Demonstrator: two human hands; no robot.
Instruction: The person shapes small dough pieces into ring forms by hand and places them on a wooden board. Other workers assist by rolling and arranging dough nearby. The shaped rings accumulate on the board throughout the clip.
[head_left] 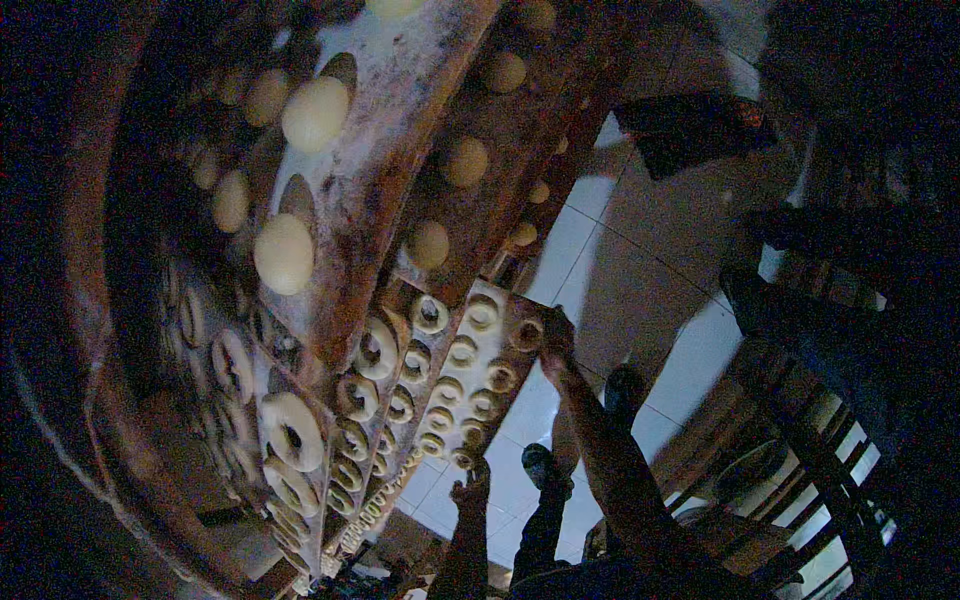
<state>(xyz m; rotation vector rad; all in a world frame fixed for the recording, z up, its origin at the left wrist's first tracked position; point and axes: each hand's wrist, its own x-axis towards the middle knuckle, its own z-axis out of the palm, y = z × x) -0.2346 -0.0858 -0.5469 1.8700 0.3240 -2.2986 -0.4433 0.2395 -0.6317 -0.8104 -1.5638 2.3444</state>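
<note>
My right hand (556,334) grips the upper right side of a wooden board (515,310) carrying rows of pale dough rings (462,352). My left hand (470,482) holds the same board at its lower end, beside the bottom rings, its fingertips partly hidden. Directly left of this board, more boards of larger and smaller rings (295,430) lie in stepped rows. Above them are floury wooden boards (340,200) with round and oval dough balls (283,254).
A curved brown edge (95,330) runs down the left. Below lie a tiled floor (575,240) and my feet (540,465). A dark object (690,130) is on the floor at upper right. Dark slatted furniture (810,470) stands at lower right; much of the right side is too dim to tell.
</note>
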